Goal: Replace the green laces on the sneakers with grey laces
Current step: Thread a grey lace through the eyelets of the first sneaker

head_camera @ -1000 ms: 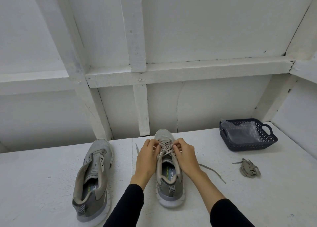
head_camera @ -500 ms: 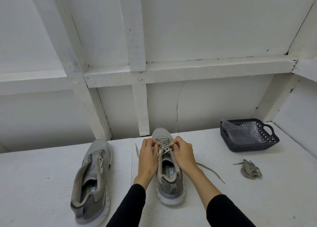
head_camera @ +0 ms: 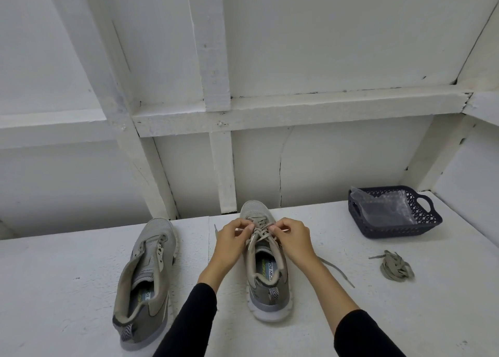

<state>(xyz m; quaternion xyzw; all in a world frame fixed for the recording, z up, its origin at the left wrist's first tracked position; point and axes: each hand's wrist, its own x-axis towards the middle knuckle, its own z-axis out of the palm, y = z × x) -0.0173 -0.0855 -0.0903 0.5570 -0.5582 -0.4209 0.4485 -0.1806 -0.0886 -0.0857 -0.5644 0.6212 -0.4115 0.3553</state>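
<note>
Two grey sneakers stand on the white table. The right sneaker [head_camera: 266, 278] is in the middle, toe pointing away, with a grey-green lace [head_camera: 263, 233] crossed through its eyelets. My left hand [head_camera: 232, 242] and my right hand [head_camera: 293, 239] sit on either side of its tongue, each pinching the lace near the upper crossings. One loose end of the lace [head_camera: 339, 271] trails on the table to the right, another end [head_camera: 216, 228] shows left of my left hand. The left sneaker [head_camera: 147, 278] lies unlaced.
A bundled loose lace [head_camera: 395, 266] lies on the table at the right. Behind it stands a dark blue plastic basket [head_camera: 399, 231] holding a clear plastic bag [head_camera: 383, 208]. A white panelled wall runs along the back of the table.
Both hands have crept slightly toward the toe along the lacing. The view has shifted a little; the sneakers have stayed put.
</note>
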